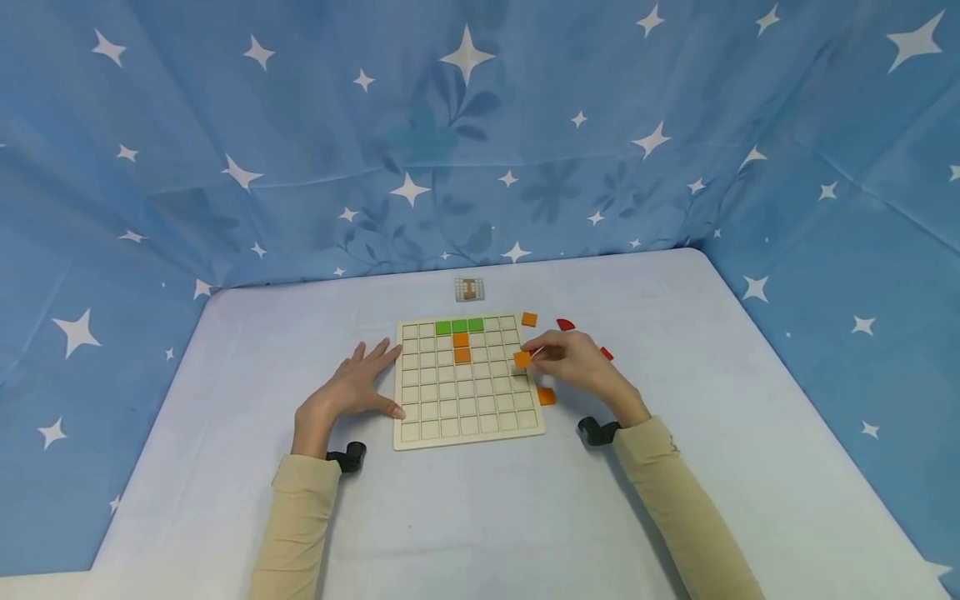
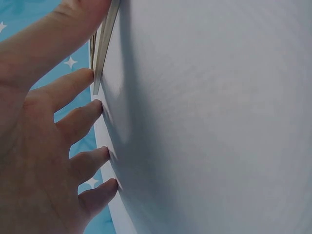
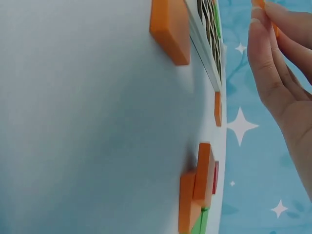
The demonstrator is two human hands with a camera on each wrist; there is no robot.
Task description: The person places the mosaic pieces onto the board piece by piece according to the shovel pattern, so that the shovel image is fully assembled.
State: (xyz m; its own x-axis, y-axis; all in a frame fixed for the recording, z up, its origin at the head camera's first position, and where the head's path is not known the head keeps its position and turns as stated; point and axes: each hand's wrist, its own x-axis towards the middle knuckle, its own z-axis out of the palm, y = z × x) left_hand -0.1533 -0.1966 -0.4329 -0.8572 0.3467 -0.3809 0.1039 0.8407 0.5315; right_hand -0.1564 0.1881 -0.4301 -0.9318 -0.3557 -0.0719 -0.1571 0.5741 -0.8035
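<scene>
Five tiles sit pretty neatly in the wooden board (image 1: 466, 389) mid-frame in the head view, with three green tiles (image 1: 460, 326) lined up along the top row and two orange tiles (image 1: 462, 355) placed below the middle one. Another orange tile (image 1: 522, 360) is pinched by the right hand's (image 1: 570, 362) thumb and fingers over the board's right side, while its left edge is touched by the left hand (image 1: 352, 385), fingers relaxed and spread. Just right of the board, two loose orange squares (image 1: 547, 396) and a red wedge (image 1: 566, 324) can be seen.
</scene>
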